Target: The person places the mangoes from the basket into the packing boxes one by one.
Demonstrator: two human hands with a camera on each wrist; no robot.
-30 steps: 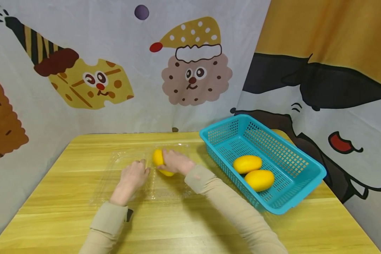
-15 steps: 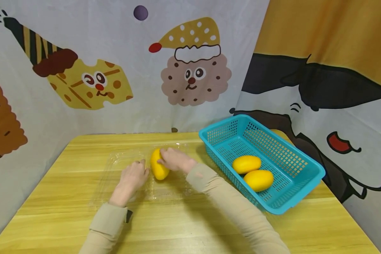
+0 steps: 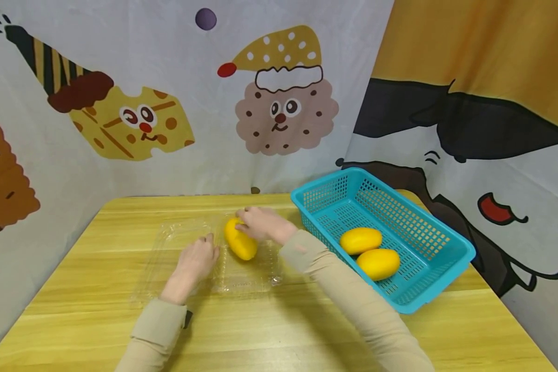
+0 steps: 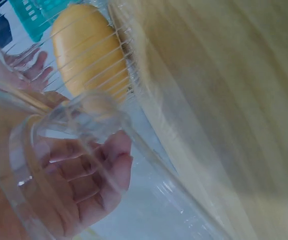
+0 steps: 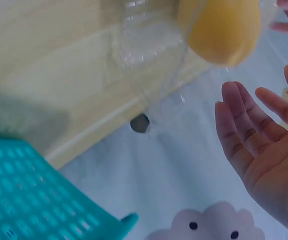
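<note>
Backdrop's a white cloth [image 3: 204,175] with cartoon snacks on it, wood-grain table [image 3: 256,330] in front. Left hand [image 3: 197,258]: fingers curled at the middle of an opened clear plastic box [image 3: 244,285], and it looks like it has hold of the plastic there, though see-through stuff makes the exact grip hard to swear to. Right hand [image 3: 262,223] is loose, fingers fairly straight and spread, holding nothing; the right wrist view shows a gap between them and the fruit. The mango [image 3: 242,242] lies at a slant over the right half of the box, between the 2 hands. Further right there's a blue basket [image 3: 414,274] with 2 more mangoes [image 3: 378,264] lying side by side in it.

My take: this is the settling-in bit. I'd keep the left hand steadying the box, since plastic that thin probably skates around. Nudge with fingertips rather than the palm, and turn the mango so its long side follows a wall, which saves room. Rounded fruit could roll, so check it's stable before backing off.
</note>
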